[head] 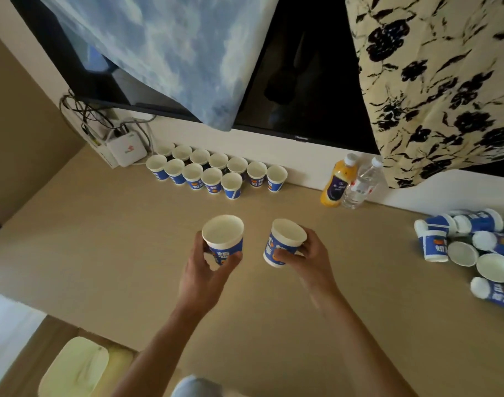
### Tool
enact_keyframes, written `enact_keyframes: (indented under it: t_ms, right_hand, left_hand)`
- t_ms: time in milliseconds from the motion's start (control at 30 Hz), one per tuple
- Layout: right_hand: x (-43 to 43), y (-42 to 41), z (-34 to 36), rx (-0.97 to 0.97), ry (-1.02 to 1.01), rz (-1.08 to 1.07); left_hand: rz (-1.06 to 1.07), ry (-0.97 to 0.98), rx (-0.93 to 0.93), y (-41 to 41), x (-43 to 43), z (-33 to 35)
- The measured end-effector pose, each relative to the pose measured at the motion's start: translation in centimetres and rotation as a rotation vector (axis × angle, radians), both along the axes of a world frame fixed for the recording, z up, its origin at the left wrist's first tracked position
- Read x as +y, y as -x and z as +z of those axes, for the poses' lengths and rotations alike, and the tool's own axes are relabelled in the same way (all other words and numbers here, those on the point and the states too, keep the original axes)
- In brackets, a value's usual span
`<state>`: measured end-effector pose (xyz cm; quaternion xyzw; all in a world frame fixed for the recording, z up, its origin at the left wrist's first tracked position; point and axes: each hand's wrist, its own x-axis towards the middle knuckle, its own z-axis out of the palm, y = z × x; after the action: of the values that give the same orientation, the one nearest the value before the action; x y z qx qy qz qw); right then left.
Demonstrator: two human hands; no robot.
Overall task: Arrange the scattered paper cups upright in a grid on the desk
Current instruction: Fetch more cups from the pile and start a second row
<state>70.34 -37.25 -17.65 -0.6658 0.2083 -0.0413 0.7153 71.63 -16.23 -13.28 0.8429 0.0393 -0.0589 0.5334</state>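
Your desk (116, 253) fills most of the view, tan and running back to a white wall. Above it hangs a dark television (302, 81), partly draped by a blue mottled cloth (173, 47) on the left and a cream floral cloth (431, 81) on the right.

Against the wall, the upright cups (213, 173) stand mouth-up in two touching rows, and the nearer row is the shorter. At the desk's right edge lies the scattered pile (474, 247) (most of it on its side, a couple with open mouths facing you).

Between the two groups, an orange bottle (335, 184) and a clear bottle (361, 187) stand side by side. A white box (127, 151) with cables sits left of the rows.

Your left hand (202, 273) wraps thumb and fingers round the left cup (223, 237), mouth up. Your right hand (311, 256) pinches the right cup (285, 242) between thumb and fingers, tilted a little leftward. Both cups are near mid-desk, just apart from each other; you cannot tell whether either base touches the surface.
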Motion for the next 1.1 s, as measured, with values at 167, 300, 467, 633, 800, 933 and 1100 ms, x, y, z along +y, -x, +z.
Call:
enact_keyframes:
  t_ms: [167, 300, 467, 633, 800, 933, 1100]
  right_hand:
    - [1.5, -6.3, -4.5, 0.045, 0.069, -0.081]
    - [2.9, -11.6, -8.4, 0.070, 0.206, -0.119]
    - [4.1, -16.9, -11.2, 0.057, 0.379, -0.148]
    - [4.0, -20.7, -14.0, 0.052, 0.481, -0.169]
    - [3.9, -23.4, -16.1, 0.065, 0.510, -0.197]
    - [4.1, -24.4, -16.7, 0.065, 0.539, -0.210]
    - [4.3, -24.9, -17.4, 0.056, 0.559, -0.222]
  left_hand:
    - [-0.022, -0.040, 0.015, -4.0, 1.2, -3.1]
    - [-0.040, -0.030, 0.071, -6.6, 2.2, -4.9]
    - [-0.079, -0.014, 0.114, -9.0, 3.0, -6.7]
    - [-0.087, -0.001, 0.111, -11.6, 3.6, -8.4]
    - [-0.100, 0.012, 0.117, -13.8, 3.9, -9.7]
    - [-0.098, 0.030, 0.122, -15.1, 4.0, -9.8]
    - [-0.107, 0.048, 0.120, -16.0, 3.7, -9.7]
